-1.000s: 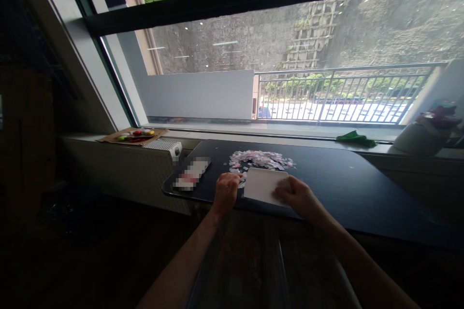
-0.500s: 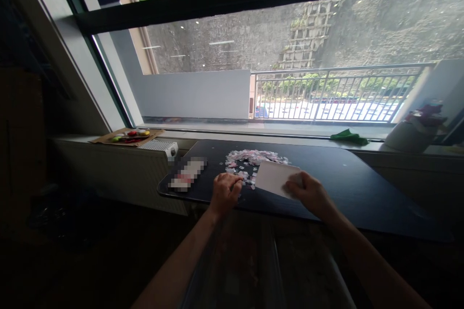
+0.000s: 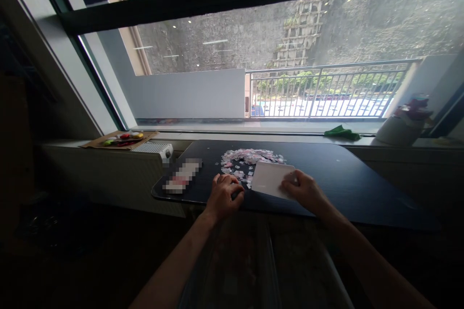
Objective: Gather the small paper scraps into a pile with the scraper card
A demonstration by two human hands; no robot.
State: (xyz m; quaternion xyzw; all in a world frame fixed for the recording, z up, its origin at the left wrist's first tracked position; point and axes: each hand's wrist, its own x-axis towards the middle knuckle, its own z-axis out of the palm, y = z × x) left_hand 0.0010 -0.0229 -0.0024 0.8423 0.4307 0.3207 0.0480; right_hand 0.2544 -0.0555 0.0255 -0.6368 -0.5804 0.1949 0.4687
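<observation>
My left hand (image 3: 225,196) is at the front edge of the dark table (image 3: 319,193), palm down with bent fingers, beside the near side of a pile of small paper pieces (image 3: 250,155). A gap shows between its thumb and forefinger, and I cannot see anything held there. The pieces are white and pinkish, thick in an arc at the back and scattered thinly in front. My right hand (image 3: 302,189) is closed on the right edge of a flat white card-like piece (image 3: 270,178), held tilted over the right side of the pile. What lies behind it is hidden.
A blurred-out pale strip (image 3: 183,176) lies at the table's left end. On the sill are a brown board (image 3: 96,141) with colourful items, a green cloth (image 3: 341,132) and a pale pot-like object (image 3: 400,128). A radiator (image 3: 108,174) stands left, below the window.
The view has shifted slightly. My left thumb and forefinger have moved apart, where they were close together. My right hand still grips the white piece at almost the same spot over the table.
</observation>
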